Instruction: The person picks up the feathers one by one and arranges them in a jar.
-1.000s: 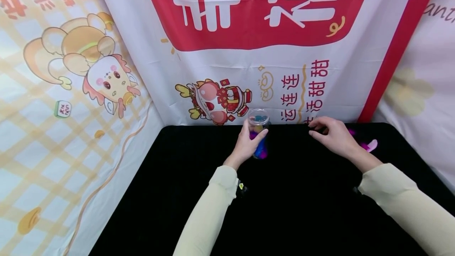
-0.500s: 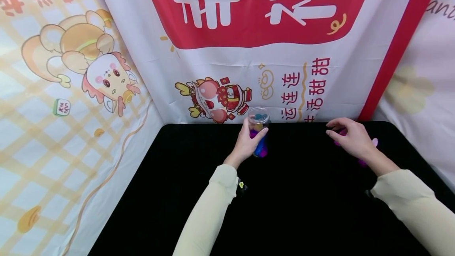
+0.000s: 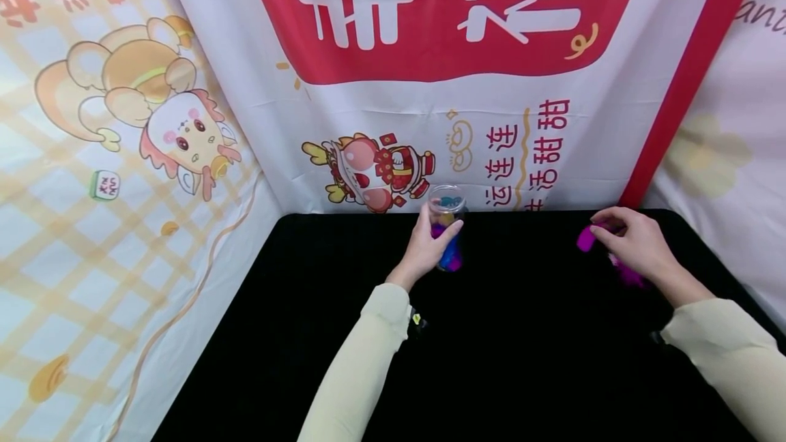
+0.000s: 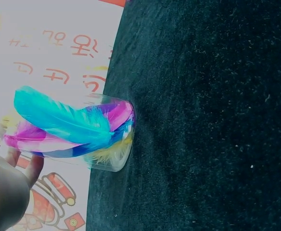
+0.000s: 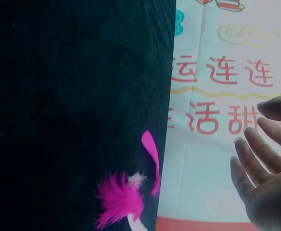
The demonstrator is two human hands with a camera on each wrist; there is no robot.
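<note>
In the head view my left hand grips a clear jar at the back edge of the black table. Turquoise, pink, blue and yellow feathers fill the jar in the left wrist view. My right hand is over the back right of the table, its fingertips overlapping a magenta feather in the head view. The right wrist view shows this hand's fingers relaxed and spread, with nothing between them. Beside the slim feather, a fluffy magenta feather and pale feather parts lie on the cloth.
Black cloth covers the table. A white and red printed curtain hangs right behind its back edge. Patterned curtains stand at the left and right sides.
My right hand has moved to the right, away from the jar and over the magenta feathers, uncovering one at its fingertips. My left hand and the jar have stayed in place.
</note>
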